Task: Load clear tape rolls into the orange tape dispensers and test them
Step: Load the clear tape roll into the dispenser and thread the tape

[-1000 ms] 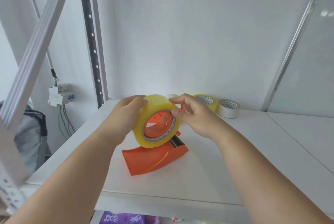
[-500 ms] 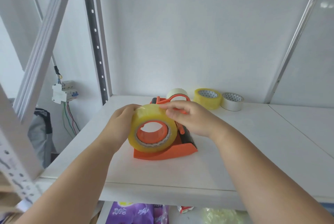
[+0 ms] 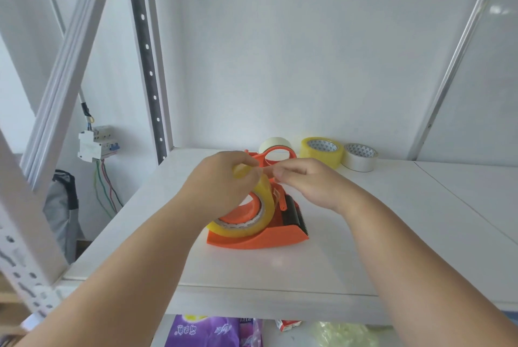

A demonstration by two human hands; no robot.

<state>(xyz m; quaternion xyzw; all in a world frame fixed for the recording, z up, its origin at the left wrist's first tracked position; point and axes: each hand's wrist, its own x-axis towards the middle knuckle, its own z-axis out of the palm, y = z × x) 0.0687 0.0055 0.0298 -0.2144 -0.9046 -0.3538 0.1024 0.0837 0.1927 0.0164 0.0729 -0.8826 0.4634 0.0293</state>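
White shelving [image 3: 350, 223] against a plain white wall is shown, with a circuit breaker [image 3: 96, 142] mounted beyond its left edge. An orange tape dispenser [image 3: 260, 237] is seen mid-shelf, loaded with a clear tape roll [image 3: 249, 227]. The roll's top is gripped by the left hand [image 3: 221, 187], while the right hand [image 3: 308, 184] is held with fingers pinched together just beside it, apparently on the tape's end. Three spare rolls [image 3: 322, 151] and a second dispenser [image 3: 276, 156] are lined along the back edge.
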